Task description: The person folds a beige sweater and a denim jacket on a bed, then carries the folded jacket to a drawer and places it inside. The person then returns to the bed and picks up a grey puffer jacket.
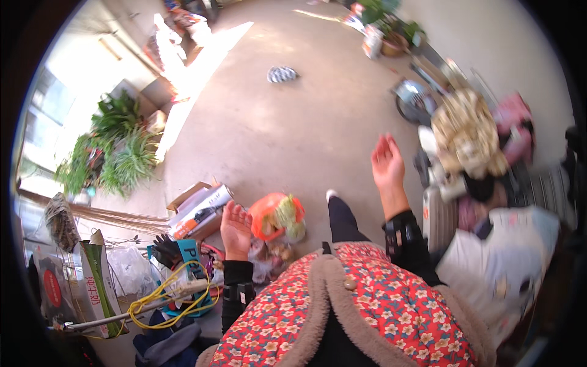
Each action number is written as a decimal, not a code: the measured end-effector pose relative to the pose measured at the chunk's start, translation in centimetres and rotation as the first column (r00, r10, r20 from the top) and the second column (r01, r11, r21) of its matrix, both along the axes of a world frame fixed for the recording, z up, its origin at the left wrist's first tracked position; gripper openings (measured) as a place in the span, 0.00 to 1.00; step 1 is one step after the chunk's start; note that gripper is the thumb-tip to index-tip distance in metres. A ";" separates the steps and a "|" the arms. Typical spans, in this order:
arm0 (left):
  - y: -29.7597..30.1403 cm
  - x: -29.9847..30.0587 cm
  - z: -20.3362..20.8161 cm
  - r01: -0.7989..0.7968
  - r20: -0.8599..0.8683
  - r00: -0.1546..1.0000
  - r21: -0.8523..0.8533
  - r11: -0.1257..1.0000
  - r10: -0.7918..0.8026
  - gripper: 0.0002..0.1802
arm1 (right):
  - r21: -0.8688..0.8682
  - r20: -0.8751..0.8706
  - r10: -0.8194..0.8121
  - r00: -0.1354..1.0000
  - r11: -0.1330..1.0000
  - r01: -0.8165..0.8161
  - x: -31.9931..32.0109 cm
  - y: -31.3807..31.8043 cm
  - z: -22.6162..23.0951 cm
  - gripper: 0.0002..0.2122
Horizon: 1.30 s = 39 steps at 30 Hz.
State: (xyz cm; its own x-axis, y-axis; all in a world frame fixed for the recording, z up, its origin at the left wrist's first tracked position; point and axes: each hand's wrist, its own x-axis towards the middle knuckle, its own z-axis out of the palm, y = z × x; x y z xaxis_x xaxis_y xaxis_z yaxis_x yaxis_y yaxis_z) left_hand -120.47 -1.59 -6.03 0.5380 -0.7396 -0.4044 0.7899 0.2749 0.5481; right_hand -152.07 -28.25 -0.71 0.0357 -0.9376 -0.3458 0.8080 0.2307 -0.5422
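Over there, the left hand [236, 235] is palm up, fingers loosely curled around nothing; the orange bag [262, 213] sits just right of them, down on the floor [324, 134]. The right hand [389, 168], also empty, has fingers nearly straight, well apart from it.

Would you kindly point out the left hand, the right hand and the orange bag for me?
Left hand [236, 233]: head view, on the open palm.
Right hand [388, 169]: head view, on the open palm.
Orange bag [261, 213]: head view, on its orange plastic, toward the left side.
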 end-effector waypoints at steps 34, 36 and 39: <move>-19.8 60.7 6.0 -0.985 0.067 -0.007 -0.174 0.005 0.998 0.11 | 0.014 -0.502 0.245 0.830 0.961 -0.275 66.0 -65.6 -3.4 0.14; -18.2 61.4 4.2 -0.983 0.066 -0.099 -0.159 -0.087 0.993 0.11 | 0.019 -0.508 0.384 0.771 0.900 -0.435 75.6 -65.9 -5.0 0.13; -17.0 61.7 1.3 -0.965 -0.009 -0.261 -0.024 -0.261 0.965 0.09 | 0.057 -0.483 0.597 0.641 0.752 -0.657 93.6 -63.3 -5.1 0.12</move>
State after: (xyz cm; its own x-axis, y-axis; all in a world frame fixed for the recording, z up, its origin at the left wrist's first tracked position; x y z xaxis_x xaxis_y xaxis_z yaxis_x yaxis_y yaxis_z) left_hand -58.75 -18.59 -4.73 0.5837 0.7115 -0.3911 -0.4854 0.6920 0.5344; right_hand -58.44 -91.51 -5.82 0.5017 -0.7804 -0.3731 0.1508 0.5037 -0.8506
